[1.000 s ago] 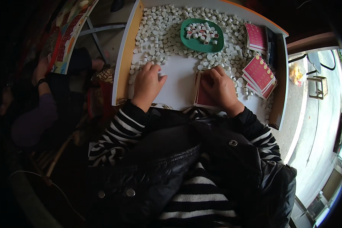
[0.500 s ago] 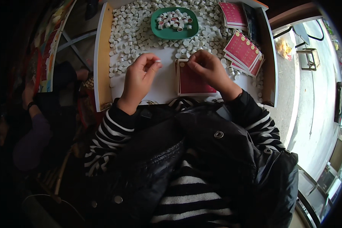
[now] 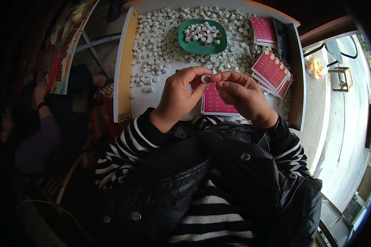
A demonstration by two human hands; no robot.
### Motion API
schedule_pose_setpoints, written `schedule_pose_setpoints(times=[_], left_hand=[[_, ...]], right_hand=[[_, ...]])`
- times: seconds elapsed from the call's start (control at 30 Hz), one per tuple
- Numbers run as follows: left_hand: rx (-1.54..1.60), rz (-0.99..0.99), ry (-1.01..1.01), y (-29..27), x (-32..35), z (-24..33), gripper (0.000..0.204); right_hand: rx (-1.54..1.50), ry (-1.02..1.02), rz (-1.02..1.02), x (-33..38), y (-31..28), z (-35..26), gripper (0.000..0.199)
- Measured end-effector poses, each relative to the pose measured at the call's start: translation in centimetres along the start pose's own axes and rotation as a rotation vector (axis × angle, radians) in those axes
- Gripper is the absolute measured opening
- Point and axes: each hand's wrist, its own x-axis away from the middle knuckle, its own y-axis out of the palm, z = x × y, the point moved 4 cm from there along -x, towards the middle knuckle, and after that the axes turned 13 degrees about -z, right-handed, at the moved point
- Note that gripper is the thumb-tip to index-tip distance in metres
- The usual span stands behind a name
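Between the thumb and forefinger of my left hand (image 3: 179,94) is a small round white cap (image 3: 205,79), open side toward me. My right hand (image 3: 247,92) is pinched closed at the cap's edge. Whatever its fingertips hold is too small to make out. Beneath my hands lies a stack of pink-red sheets (image 3: 216,103) with rows of small round marks, partly covered by my right hand. Beyond them, a green tray (image 3: 184,44) carries several caps, some showing red round faces. Loose white caps (image 3: 160,39) spread thickly around the tray.
More pink-red sheets (image 3: 271,68) are fanned out at the right, with another pile (image 3: 263,29) farther back beside a dark flat object (image 3: 281,37). Raised walls (image 3: 125,70) edge the worktop. Another person's arm (image 3: 43,107) is at the left; a stool (image 3: 341,78) stands at the right.
My hands have come together from apart, bringing the cap to the right fingertips. The whole view has shifted, so the worktop appears lower and farther right.
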Motion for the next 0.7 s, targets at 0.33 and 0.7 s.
schedule_pose_setpoints(times=[0.33,0.7], left_hand=[[-0.099,0.061,0.116,-0.4,0.0,1.2,0.036],[-0.052,0.089,0.004,-0.7,-1.2,-2.9,0.034]], right_hand=[[0.053,0.028,-0.011,-0.4,-0.2,0.2,0.023],[1.02,-0.099,0.271,-0.7,-4.9,2.4,0.019]])
